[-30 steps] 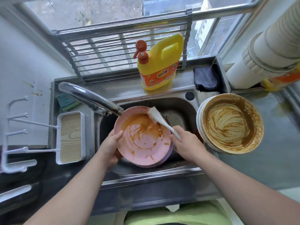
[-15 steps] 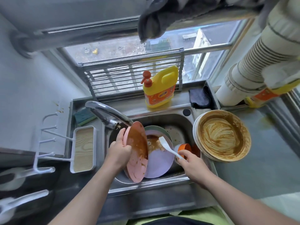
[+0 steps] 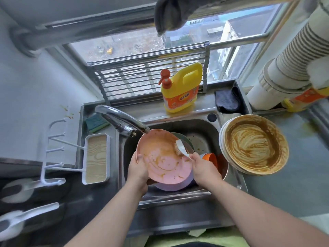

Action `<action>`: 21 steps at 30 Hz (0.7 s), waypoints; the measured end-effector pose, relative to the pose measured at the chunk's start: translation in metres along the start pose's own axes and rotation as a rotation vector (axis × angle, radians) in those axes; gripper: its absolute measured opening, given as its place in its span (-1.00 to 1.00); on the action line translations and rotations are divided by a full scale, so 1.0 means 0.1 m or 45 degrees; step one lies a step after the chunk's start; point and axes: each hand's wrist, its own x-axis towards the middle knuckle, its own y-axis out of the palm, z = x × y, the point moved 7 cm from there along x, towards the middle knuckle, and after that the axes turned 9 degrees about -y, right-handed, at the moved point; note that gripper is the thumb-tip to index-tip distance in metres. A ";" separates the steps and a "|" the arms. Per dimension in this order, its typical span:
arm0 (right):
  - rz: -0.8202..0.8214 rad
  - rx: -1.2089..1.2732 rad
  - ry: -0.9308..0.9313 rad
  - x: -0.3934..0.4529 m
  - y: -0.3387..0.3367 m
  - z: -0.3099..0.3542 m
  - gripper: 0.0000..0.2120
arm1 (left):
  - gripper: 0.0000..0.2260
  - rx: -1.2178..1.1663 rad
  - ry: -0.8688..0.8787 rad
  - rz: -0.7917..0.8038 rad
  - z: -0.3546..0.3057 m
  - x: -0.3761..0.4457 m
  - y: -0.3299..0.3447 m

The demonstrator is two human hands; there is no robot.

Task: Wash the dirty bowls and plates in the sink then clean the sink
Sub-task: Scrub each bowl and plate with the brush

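Over the steel sink [image 3: 179, 195], my left hand [image 3: 138, 169] grips the left rim of a pink plate [image 3: 163, 157] smeared with brown sauce, tilted under the faucet [image 3: 121, 120]. My right hand [image 3: 204, 169] holds the handle of a white dish brush [image 3: 180, 147], whose bristles press on the plate's upper right. Below the pink plate lies a lilac plate [image 3: 175, 186]. A green dish [image 3: 184, 139], an orange bowl [image 3: 211, 157] and other dirty dishes sit deeper in the sink.
A stack of sauce-coated plates [image 3: 254, 145] stands on the counter right of the sink. A yellow detergent bottle [image 3: 181, 90] and a dark cloth [image 3: 227, 100] sit on the back ledge. A sponge [image 3: 95, 123] and a white tray [image 3: 96, 158] lie to the left.
My left hand has tipped the pink plate from edge-on back to face up under the faucet. The brush has moved from the lilac plate onto the pink plate.
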 end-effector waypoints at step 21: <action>0.022 0.134 -0.135 -0.13 0.30 0.12 -0.67 | -0.72 -0.167 -0.060 -0.037 0.06 0.00 0.15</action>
